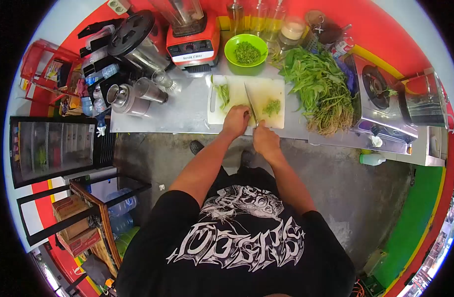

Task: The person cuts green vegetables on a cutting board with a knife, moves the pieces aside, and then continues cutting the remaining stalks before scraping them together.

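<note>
A kitchen knife point(250, 99) is in my right hand point(266, 138), its fingers closed round the handle at the board's front edge. The blade points away from me over a white cutting board point(229, 115). Beside the blade, my left hand point(237, 120) rests on the board with curled fingers; what they pinch is mostly hidden, though a little green shows near the fingertips. Finely chopped greens point(272, 107) lie in a small heap right of the knife. Some whole green leaves point(222, 94) lie on the board's left part.
Behind the board stands a lime-green bowl point(232, 51) of chopped greens, beside a red blender point(194, 49). A large leafy bunch with roots point(318, 84) lies on the right, near a gas stove point(380, 106). Metal shakers point(128, 100) stand left on the metal table point(182, 116).
</note>
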The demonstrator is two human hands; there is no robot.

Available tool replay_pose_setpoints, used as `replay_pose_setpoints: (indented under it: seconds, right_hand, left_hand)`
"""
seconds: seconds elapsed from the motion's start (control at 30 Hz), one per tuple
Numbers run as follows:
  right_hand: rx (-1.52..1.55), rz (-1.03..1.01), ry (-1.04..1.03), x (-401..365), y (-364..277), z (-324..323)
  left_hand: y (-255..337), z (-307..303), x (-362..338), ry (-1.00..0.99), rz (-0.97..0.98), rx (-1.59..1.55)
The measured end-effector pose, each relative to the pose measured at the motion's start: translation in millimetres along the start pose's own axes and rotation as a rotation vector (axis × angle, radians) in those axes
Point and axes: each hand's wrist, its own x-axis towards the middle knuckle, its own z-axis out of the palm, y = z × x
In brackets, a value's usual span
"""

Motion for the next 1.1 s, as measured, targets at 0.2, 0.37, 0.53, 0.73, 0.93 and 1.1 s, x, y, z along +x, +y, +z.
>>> replay_pose_setpoints:
  seconds: [0.2, 0.37, 0.53, 0.73, 0.93, 1.1]
  right_hand:
    - [0.046, -0.021, -0.023, -4, 4, 5]
    - [0.012, -0.051, 0.025, -7, 8, -6]
    - [0.046, -0.029, -0.012, -9, 3, -4]
    - [-0.016, -0.035, 0.023, -4, -5, -10]
    - [-0.031, -0.030, -0.028, -2, -3, 1]
    - [-0.084, -0.055, 0.001, -9, -7, -9]
  left_hand:
    - [8, 2, -7, 0.053, -0.186, -0.074]
    - [13, 4, -12, 0.121, -0.101, 0.038]
    - [15, -6, -17, 0.103, -0.075, -0.001]
    - [10, -7, -18, 0.093, -0.071, -0.025]
    - [5, -2, -20, 0.088, -0.083, -0.053]
    - [8, -7, -16, 0.033, -0.131, -0.066]
